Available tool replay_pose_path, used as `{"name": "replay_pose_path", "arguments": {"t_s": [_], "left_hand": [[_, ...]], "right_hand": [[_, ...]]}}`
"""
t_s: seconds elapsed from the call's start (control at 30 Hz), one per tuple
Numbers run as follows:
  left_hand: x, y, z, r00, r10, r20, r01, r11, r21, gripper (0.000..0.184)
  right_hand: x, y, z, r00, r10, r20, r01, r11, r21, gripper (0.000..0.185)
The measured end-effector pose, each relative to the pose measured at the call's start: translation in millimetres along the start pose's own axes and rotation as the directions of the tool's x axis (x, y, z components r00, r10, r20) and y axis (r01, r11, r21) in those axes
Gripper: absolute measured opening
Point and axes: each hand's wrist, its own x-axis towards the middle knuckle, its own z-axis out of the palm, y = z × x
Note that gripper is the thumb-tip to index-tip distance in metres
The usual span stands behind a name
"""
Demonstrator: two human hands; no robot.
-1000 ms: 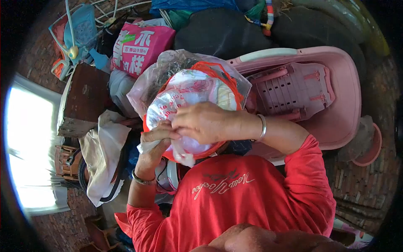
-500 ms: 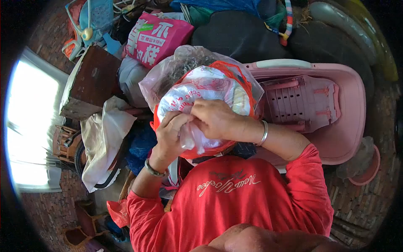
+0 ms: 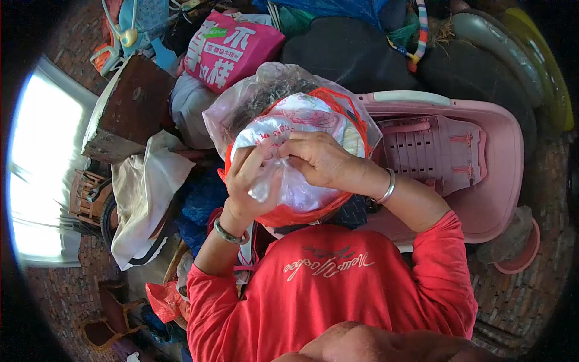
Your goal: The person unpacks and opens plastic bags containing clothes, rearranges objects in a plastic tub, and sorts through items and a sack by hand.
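In front of my chest sits a white plastic bag (image 3: pixel 301 113) with red print, bulging inside an open red plastic bag (image 3: pixel 274 216). My left hand (image 3: pixel 244 184) is closed on gathered plastic of the white bag, at its left side. Close beside it, my right hand (image 3: pixel 318 158) pinches the same gathered plastic. The fingertips of both hands nearly meet at the twisted part. What lies inside the white bag cannot be made out. Just behind is a clear plastic bag (image 3: pixel 274 78) with dark, tangled contents.
A pink baby tub (image 3: pixel 509 175) with a slatted pink insert stands at the right. Further back lie a bright pink printed bag (image 3: pixel 238 48) and a black cushion-like shape (image 3: pixel 347 54). At the left are a brown wooden box (image 3: pixel 129 105) and a draped pale cloth (image 3: pixel 142 193).
My left hand has turned and its fingers have lifted around the gathered plastic. My right hand has shifted slightly right. The view has moved a little.
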Motion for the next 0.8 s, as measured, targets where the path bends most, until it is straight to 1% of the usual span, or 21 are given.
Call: {"name": "replay_pose_path", "arguments": {"t_s": [0.03,0.07,0.13,0.17,0.2,0.23,0.27,0.3,0.33,0.4,0.43,0.5,0.53,0.57,0.6,0.63,0.67,0.7,0.73,0.8], "left_hand": [[-4,0,-1,0.996,0.075,-0.05,-0.075,0.997,-0.002,0.037],[-5,1,-1,0.996,0.074,-0.051,-0.074,0.997,-0.004,0.037],[-6,6,-4,0.998,0.051,-0.029,-0.051,0.999,0.02,0.032],[-8,17,-4,0.998,-0.06,-0.022,0.06,0.998,0.005,0.028],[-12,19,-6,0.998,-0.062,-0.025,0.062,0.998,0.005,0.028],[-18,19,-6,0.997,-0.069,0.02,0.07,0.997,-0.029,0.027],[-25,19,-5,0.995,-0.076,0.065,0.08,0.995,-0.062,0.026],[-37,19,-1,0.991,-0.131,0.03,0.133,0.987,-0.086,0.028],[-41,20,-4,0.991,-0.132,0.031,0.135,0.987,-0.087,0.028],[-50,22,-12,0.974,-0.138,0.182,0.14,0.99,0.001,0.031],[-54,24,-13,0.972,-0.158,0.175,0.159,0.987,0.011,0.031],[-64,31,-21,0.96,-0.271,0.075,0.26,0.956,0.135,0.036],[-67,32,-25,0.949,-0.314,0.02,0.304,0.933,0.193,0.039],[-70,28,-29,0.941,-0.332,0.065,0.306,0.917,0.254,0.042],[-72,28,-32,0.936,-0.347,0.05,0.323,0.908,0.266,0.042],[-74,29,-36,0.915,-0.392,0.094,0.355,0.893,0.276,0.043],[-75,29,-38,0.892,-0.432,0.134,0.382,0.879,0.286,0.044],[-81,23,-41,0.932,-0.337,0.137,0.278,0.902,0.331,0.046],[-84,22,-46,0.929,-0.35,0.119,0.293,0.894,0.337,0.046],[-86,18,-53,0.867,-0.345,0.36,0.192,0.897,0.397,0.046]], "right_hand": [[2,-5,-3,1.0,-0.003,0.0,0.003,0.998,-0.059,0.022],[4,-12,-8,1.0,-0.001,0.001,0.001,0.998,-0.059,0.022],[6,-24,-14,0.992,0.017,0.124,0.018,0.96,-0.28,0.013],[7,-22,-14,0.992,0.018,0.126,0.018,0.96,-0.28,0.013],[8,-17,-13,0.993,-0.002,0.115,0.039,0.946,-0.323,0.011],[8,-12,-12,0.994,-0.021,0.103,0.058,0.929,-0.365,0.009],[7,-6,-10,0.994,-0.019,0.106,0.057,0.929,-0.365,0.009],[6,1,-9,0.993,-0.009,0.114,0.051,0.928,-0.368,0.008],[4,5,-8,0.993,0.002,0.121,0.043,0.927,-0.372,0.007],[2,4,-10,0.989,0.017,0.149,0.038,0.933,-0.358,0.005],[2,4,-8,0.983,0.018,0.181,0.045,0.94,-0.338,0.005],[3,28,-16,0.998,-0.056,0.042,0.064,0.973,-0.22,0.011],[2,35,-29,0.989,0.135,-0.062,-0.139,0.987,-0.075,0.018],[5,47,-45,0.977,0.126,-0.171,-0.164,0.959,-0.232,0.023],[2,71,-51,0.936,0.209,-0.284,-0.292,0.911,-0.291,0.027],[-7,99,-54,0.93,0.12,-0.346,-0.284,0.834,-0.474,0.031],[-28,136,-49,0.916,0.296,-0.271,-0.388,0.827,-0.407,0.032],[-42,162,-46,0.87,0.459,-0.18,-0.493,0.795,-0.353,0.033],[-44,165,-51,0.878,0.451,-0.161,-0.477,0.803,-0.357,0.033],[-46,163,-54,0.718,0.69,-0.092,-0.692,0.692,-0.208,0.027]]}}
